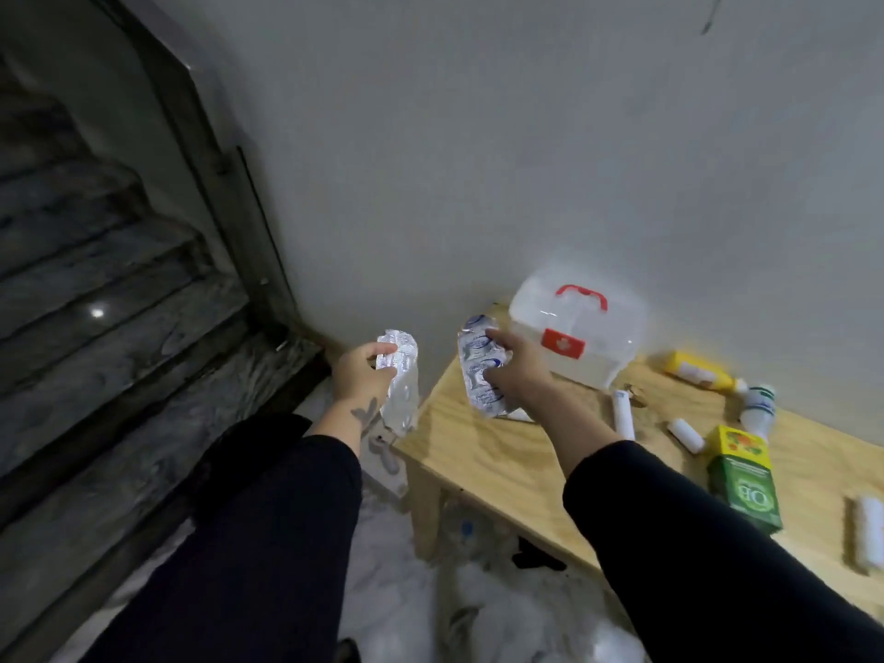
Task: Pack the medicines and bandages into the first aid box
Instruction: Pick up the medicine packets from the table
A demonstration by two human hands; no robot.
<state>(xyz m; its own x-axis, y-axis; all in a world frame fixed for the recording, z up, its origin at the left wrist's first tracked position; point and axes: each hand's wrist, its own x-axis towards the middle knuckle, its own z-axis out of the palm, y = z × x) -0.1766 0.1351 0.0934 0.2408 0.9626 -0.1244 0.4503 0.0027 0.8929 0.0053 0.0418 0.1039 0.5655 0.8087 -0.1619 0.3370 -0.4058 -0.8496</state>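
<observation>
My left hand pinches a silver foil blister strip between thumb and fingers, holding it upright out past the left end of the table, over the floor. My right hand grips a second blister strip, this one with blue print on its foil, fingers curled round its edge, just left of the first aid box and above the table's left end. Both arms wear black sleeves, and a small tattoo shows on my left wrist.

The first aid box is a translucent white plastic case with a red handle and a red clasp. Its lid is down, and it stands at the back of the table against the grey wall.

To the right of the box lie a yellow bottle and a white bottle, both on their sides. In front of the box lies a white tube. A small bandage roll rests further right, with a green and yellow carton beside it. Another white bandage roll lies at the far right edge of view.

Well left of the box, dark marble stairs rise.
</observation>
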